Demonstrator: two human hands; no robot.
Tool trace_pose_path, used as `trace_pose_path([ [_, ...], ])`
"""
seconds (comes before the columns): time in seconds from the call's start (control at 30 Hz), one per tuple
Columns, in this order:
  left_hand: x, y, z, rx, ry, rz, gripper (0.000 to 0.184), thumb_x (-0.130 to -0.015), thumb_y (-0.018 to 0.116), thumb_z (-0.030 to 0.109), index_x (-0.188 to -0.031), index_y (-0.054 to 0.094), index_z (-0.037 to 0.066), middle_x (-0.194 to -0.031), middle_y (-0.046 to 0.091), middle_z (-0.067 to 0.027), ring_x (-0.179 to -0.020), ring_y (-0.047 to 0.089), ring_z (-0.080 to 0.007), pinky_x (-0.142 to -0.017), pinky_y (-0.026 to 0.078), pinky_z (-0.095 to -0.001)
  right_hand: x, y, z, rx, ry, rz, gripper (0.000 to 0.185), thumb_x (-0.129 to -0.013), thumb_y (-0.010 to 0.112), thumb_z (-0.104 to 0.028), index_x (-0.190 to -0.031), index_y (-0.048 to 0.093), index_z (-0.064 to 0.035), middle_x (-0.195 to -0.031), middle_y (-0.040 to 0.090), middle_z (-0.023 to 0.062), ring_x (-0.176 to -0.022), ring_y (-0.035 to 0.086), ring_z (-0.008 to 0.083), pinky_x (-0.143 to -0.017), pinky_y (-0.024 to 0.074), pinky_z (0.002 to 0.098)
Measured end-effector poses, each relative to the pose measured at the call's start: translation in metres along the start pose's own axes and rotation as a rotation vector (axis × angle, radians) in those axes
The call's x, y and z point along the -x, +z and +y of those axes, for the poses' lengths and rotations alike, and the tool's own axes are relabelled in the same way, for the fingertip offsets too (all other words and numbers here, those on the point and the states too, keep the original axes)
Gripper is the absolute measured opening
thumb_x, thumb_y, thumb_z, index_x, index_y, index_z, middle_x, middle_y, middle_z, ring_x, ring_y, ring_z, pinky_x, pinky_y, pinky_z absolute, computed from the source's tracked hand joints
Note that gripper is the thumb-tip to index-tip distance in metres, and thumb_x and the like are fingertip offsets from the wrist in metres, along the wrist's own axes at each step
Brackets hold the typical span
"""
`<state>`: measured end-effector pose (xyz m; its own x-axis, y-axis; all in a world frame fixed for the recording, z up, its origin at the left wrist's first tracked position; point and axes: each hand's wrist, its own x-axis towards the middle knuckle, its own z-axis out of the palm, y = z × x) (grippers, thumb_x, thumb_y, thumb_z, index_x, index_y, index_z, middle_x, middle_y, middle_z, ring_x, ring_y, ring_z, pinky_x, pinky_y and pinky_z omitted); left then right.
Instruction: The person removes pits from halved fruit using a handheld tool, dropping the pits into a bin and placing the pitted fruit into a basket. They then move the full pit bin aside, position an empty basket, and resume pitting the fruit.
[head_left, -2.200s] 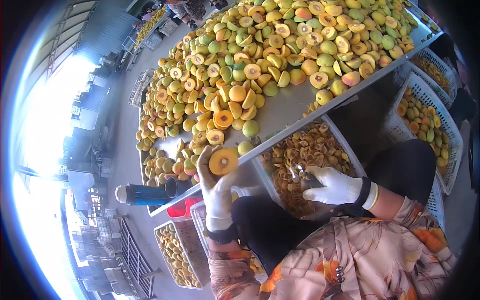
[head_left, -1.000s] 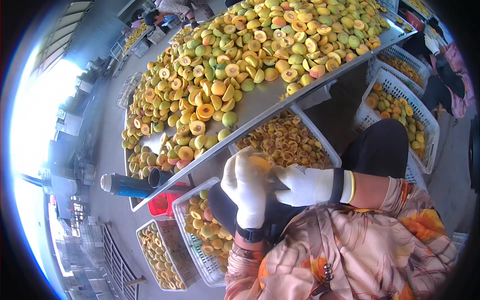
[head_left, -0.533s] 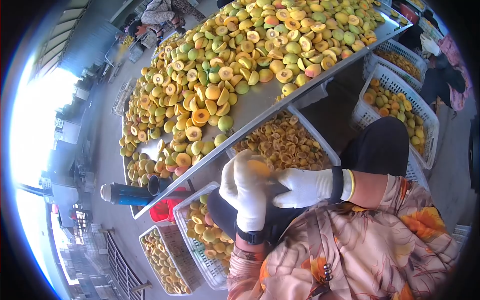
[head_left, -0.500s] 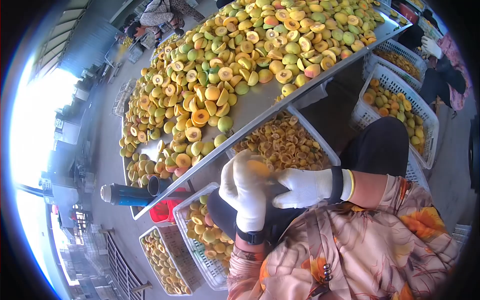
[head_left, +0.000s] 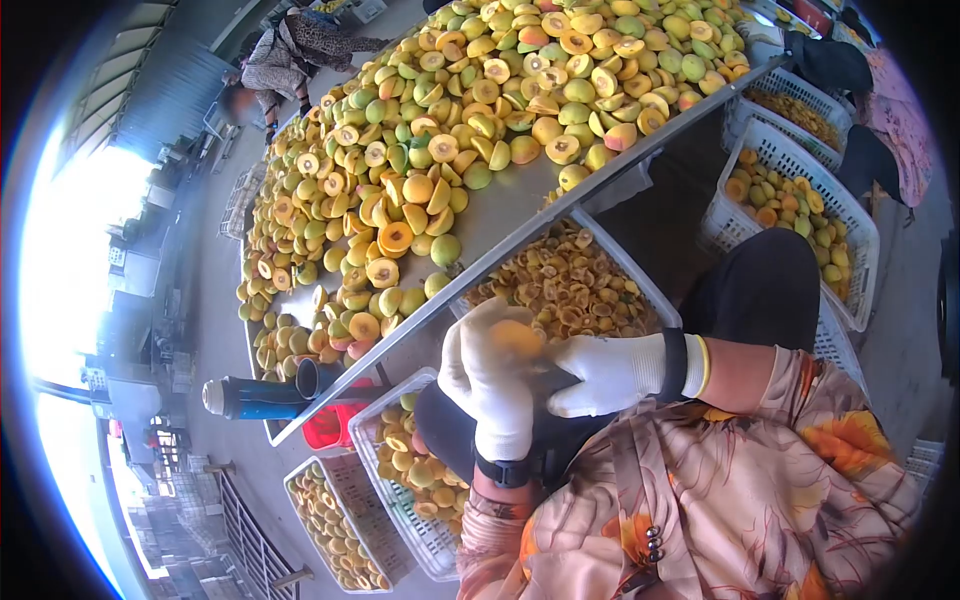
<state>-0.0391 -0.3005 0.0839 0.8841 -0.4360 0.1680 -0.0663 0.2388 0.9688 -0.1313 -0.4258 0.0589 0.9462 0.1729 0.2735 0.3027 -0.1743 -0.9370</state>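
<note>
My left hand (head_left: 488,375), in a white glove, is closed around a halved yellow peach (head_left: 515,338), held above my lap. Just to its right, my right hand (head_left: 605,376), also gloved, is closed with its fingertips against the fruit. Whatever the right fingers grip is smeared by motion and partly hidden. Beyond both hands is a crate of cut-out peach pits and scraps (head_left: 570,285). A metal-edged table carries a large heap of halved peaches (head_left: 420,180).
Crates of peach halves stand at my left, a white one (head_left: 388,475) and another (head_left: 335,530). A red container (head_left: 325,428) and a blue flask (head_left: 250,397) are by the table corner. On the right is another peach crate (head_left: 790,215); co-workers (head_left: 885,120) sit or bend nearby.
My view has shifted slightly. Both hands stay together at the peach half, still blurred. The co-worker at upper left has moved, and the one at right no longer shows a gloved hand.
</note>
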Motion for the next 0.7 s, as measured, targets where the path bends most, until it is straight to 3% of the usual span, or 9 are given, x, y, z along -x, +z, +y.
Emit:
trace_pose_path([
  [0.1, -0.005, -0.004, -0.002, 0.010, -0.007, -0.102, 0.044, -0.102, 0.058, 0.038, -0.108, 0.068, -0.005, -0.092, 0.075, -0.0168, -0.076, 0.069, -0.0185, -0.070, 0.056, -0.0310, 0.005, -0.010, -0.008, -0.269, 0.371, -0.126, 0.035, -0.089, 0.061, -0.008, -0.123, 0.057, 0.0012, -0.078, 0.061, 0.0052, -0.058, 0.060, 0.0152, -0.053, 0.0503, 0.0283],
  [0.2, -0.011, -0.007, -0.013, 0.036, 0.028, -0.224, 0.045, -0.102, 0.058, 0.038, -0.107, 0.069, -0.006, -0.091, 0.075, -0.0160, -0.072, 0.068, -0.0167, -0.069, 0.054, -0.0295, 0.009, -0.024, -0.028, -0.804, 0.677, -0.252, 0.016, -0.089, 0.061, -0.010, -0.103, 0.057, -0.0025, -0.062, 0.046, -0.0011, -0.042, 0.042, 0.0071, -0.037, 0.0327, 0.0233],
  [0.23, -0.011, -0.002, -0.009, 0.047, 0.037, -0.238, 0.046, -0.102, 0.058, 0.038, -0.107, 0.069, -0.006, -0.090, 0.075, -0.0154, -0.071, 0.067, -0.0160, -0.069, 0.054, -0.0288, 0.009, -0.023, -0.026, -0.917, 0.671, -0.287, 0.012, -0.088, 0.061, -0.012, -0.091, 0.051, -0.0062, -0.056, 0.040, -0.0023, -0.040, 0.037, 0.0064, -0.035, 0.0278, 0.0238],
  [0.37, -0.008, 0.000, -0.019, -0.108, 0.101, -0.200, 0.048, -0.104, 0.055, 0.040, -0.105, 0.068, -0.006, -0.089, 0.074, -0.0136, -0.069, 0.064, -0.0136, -0.065, 0.050, -0.0254, 0.011, -0.024, -0.006, -1.104, 0.661, -0.383, 0.013, -0.086, 0.062, -0.010, -0.090, 0.052, -0.0031, -0.054, 0.038, -0.0022, -0.037, 0.034, 0.0066, -0.033, 0.0266, 0.0237],
  [0.47, -0.006, 0.003, -0.020, 0.023, -0.046, -0.155, 0.050, -0.104, 0.053, 0.042, -0.106, 0.067, -0.006, -0.091, 0.074, -0.0140, -0.072, 0.065, -0.0145, -0.066, 0.051, -0.0262, 0.015, -0.019, 0.001, -1.257, 0.645, -0.391, 0.012, -0.085, 0.062, -0.009, -0.087, 0.052, -0.0020, -0.052, 0.037, -0.0017, -0.036, 0.033, 0.0069, -0.032, 0.0262, 0.0237],
  [0.53, -0.009, 0.002, -0.014, 0.050, -0.147, -0.070, 0.057, -0.108, 0.043, 0.047, -0.109, 0.067, -0.005, -0.094, 0.074, -0.0143, -0.078, 0.066, -0.0163, -0.069, 0.052, -0.0269, 0.014, -0.016, 0.005, -1.358, 0.607, -0.384, 0.013, -0.085, 0.063, -0.008, -0.084, 0.052, -0.0014, -0.051, 0.037, -0.0009, -0.036, 0.034, 0.0073, -0.032, 0.0267, 0.0240],
  [0.6, -0.014, -0.008, -0.018, 0.058, -0.240, 0.089, 0.060, -0.109, 0.038, 0.048, -0.110, 0.067, -0.005, -0.095, 0.074, -0.0145, -0.081, 0.066, -0.0175, -0.071, 0.053, -0.0272, 0.012, -0.016, 0.016, -1.348, 0.501, -0.510, 0.015, -0.086, 0.064, -0.008, -0.081, 0.052, -0.0006, -0.051, 0.039, 0.0004, -0.036, 0.035, 0.0079, -0.033, 0.0279, 0.0248],
  [0.67, -0.017, -0.042, -0.012, 0.057, -0.185, 0.129, 0.064, -0.110, 0.035, 0.051, -0.114, 0.067, -0.005, -0.095, 0.073, -0.0148, -0.082, 0.067, -0.0189, -0.074, 0.055, -0.0288, 0.011, -0.025, 0.024, -1.289, 0.532, -0.459, 0.016, -0.087, 0.067, -0.010, -0.084, 0.056, 0.0005, -0.052, 0.044, 0.0024, -0.037, 0.040, 0.0097, -0.036, 0.0318, 0.0250],
  [0.7, -0.016, -0.064, -0.004, -0.055, -0.138, 0.196, 0.065, -0.108, 0.038, 0.053, -0.112, 0.068, -0.004, -0.094, 0.072, -0.0146, -0.083, 0.068, -0.0197, -0.075, 0.056, -0.0294, 0.010, -0.029, 0.027, -1.060, 0.625, -0.333, 0.017, -0.088, 0.068, -0.013, -0.089, 0.058, 0.0010, -0.056, 0.050, 0.0049, -0.038, 0.043, 0.0118, -0.037, 0.0336, 0.0254],
])
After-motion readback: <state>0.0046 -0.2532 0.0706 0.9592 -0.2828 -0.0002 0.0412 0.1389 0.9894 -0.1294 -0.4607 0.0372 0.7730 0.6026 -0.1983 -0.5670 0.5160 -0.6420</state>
